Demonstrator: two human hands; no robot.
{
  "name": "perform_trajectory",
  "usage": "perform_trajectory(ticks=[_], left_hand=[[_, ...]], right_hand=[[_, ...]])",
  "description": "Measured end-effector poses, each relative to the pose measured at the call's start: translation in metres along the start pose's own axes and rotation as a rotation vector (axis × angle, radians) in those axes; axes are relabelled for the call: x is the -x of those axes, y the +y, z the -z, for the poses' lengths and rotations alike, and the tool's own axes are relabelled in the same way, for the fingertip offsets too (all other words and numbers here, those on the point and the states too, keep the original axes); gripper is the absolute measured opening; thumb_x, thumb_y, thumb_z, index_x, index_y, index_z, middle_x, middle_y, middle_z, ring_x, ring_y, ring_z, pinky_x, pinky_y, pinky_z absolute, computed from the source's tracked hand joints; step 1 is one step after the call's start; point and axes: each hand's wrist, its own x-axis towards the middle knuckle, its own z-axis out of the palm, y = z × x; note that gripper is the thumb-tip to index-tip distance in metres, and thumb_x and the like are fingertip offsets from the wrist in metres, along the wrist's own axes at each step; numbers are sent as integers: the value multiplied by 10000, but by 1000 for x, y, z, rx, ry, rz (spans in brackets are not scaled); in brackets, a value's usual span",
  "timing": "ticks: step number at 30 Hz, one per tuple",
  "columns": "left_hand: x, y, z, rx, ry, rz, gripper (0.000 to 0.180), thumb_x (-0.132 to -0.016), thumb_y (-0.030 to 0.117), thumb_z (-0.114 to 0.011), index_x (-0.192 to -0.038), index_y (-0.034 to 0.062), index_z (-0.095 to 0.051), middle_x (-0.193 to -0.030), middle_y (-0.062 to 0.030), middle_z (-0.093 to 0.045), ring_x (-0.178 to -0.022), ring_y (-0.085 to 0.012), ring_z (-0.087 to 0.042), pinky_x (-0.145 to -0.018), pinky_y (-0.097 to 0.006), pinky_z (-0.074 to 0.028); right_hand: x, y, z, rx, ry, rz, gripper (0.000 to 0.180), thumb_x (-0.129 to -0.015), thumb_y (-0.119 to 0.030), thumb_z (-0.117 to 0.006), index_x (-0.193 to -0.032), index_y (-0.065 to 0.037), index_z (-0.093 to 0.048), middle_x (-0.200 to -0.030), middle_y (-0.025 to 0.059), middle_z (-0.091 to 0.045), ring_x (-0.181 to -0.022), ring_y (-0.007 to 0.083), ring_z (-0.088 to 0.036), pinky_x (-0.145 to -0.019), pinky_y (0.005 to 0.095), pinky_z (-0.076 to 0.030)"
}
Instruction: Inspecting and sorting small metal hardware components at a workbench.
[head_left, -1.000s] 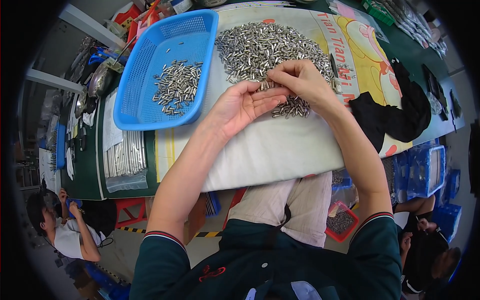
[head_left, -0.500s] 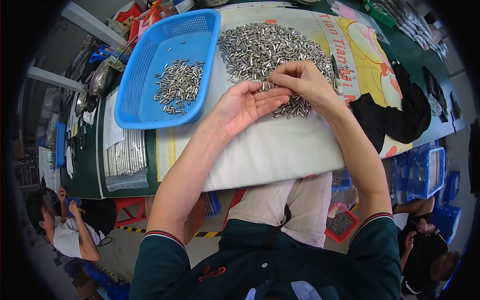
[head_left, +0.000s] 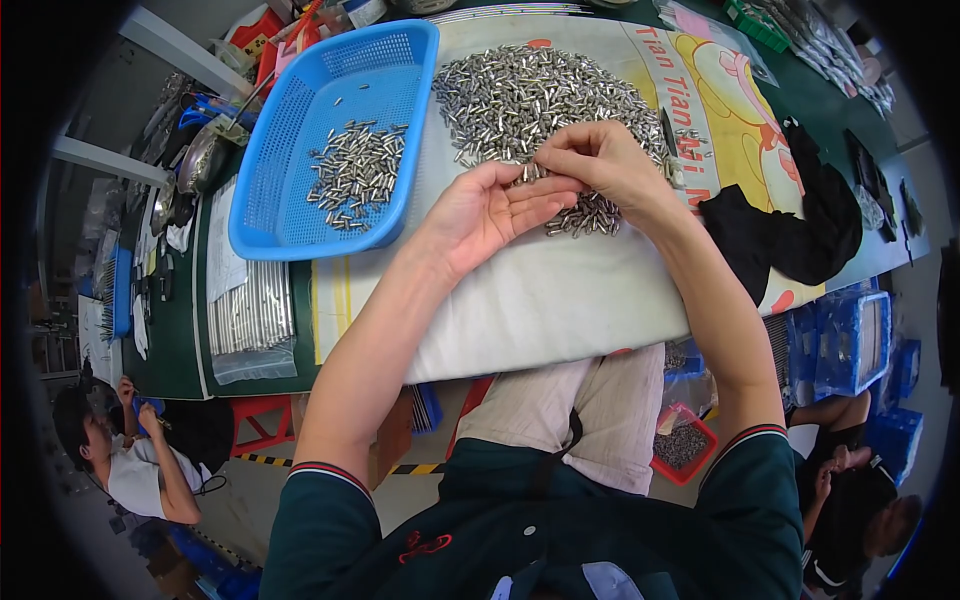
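Observation:
A big heap of small silver metal pins (head_left: pixel 530 95) lies on a white printed cloth (head_left: pixel 540 300) over the table. My left hand (head_left: pixel 485 210) is held palm up at the heap's near edge, fingers stretched out, a few pins resting by its fingertips. My right hand (head_left: pixel 595 160) hovers just above those fingertips, its fingers pinched together on small pins. To the left stands a blue perforated plastic basket (head_left: pixel 290 190) holding a smaller pile of the same pins (head_left: pixel 355 175).
A black cloth (head_left: pixel 790 235) lies at the right of the table. A bundle of metal rods on plastic (head_left: pixel 250 320) sits at the left, beside tools and clutter. Blue crates (head_left: pixel 850 340) and a red tray of parts (head_left: pixel 685 445) stand below. Other people sit at lower left (head_left: pixel 120 460) and lower right (head_left: pixel 860 490).
Both hands stay at the heap's near edge. The right fingers have shifted slightly over the left palm; nothing else has moved.

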Motion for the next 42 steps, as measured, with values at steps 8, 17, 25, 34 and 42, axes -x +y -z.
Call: perform_trajectory(ticks=[8,17,25,34,42], left_hand=[[2,-1,-7,-68,60,-15,371,-878,116,-335,-1101,-177,-386,-1098,-351,-489,-1028,-396,-537,-896,-403,-477],[1,-4,-14,-85,171,-153,334,-924,143,-292,-1114,-111,-396,-1189,-292,-454,-1111,-366,-480,-966,-439,-408],[1,-2,-14,-52,122,-130,348,-934,152,-267,-1139,-106,-380,-1180,-265,-463,-1118,-318,-480,-981,-417,-392],[1,-4,-7,-45,124,-147,291,-940,153,-286,-1103,-53,-410,-1131,-222,-489,-1069,-285,-507,-953,-400,-419],[0,-3,-1,-15,52,-113,280,-936,149,-295,-1085,-48,-427,-1091,-201,-509,-1037,-271,-524,-938,-397,-430]], right_hand=[[4,-7,-5,-21,53,65,205,-752,-173,-635,-822,19,-657,-659,24,-586,-600,61,-504,-535,201,-402],[1,-6,-7,248,207,326,152,-706,-112,-629,-801,4,-648,-685,44,-575,-638,105,-527,-588,240,-437],[1,0,-14,447,236,597,81,-674,-60,-617,-741,-14,-624,-705,68,-536,-687,193,-533,-598,299,-448],[2,1,-19,630,265,755,77,-660,-69,-620,-724,-28,-615,-715,57,-510,-744,225,-513,-630,327,-438],[2,1,-20,670,272,792,75,-645,-67,-622,-713,-37,-612,-722,54,-500,-730,224,-506,-608,333,-432]])
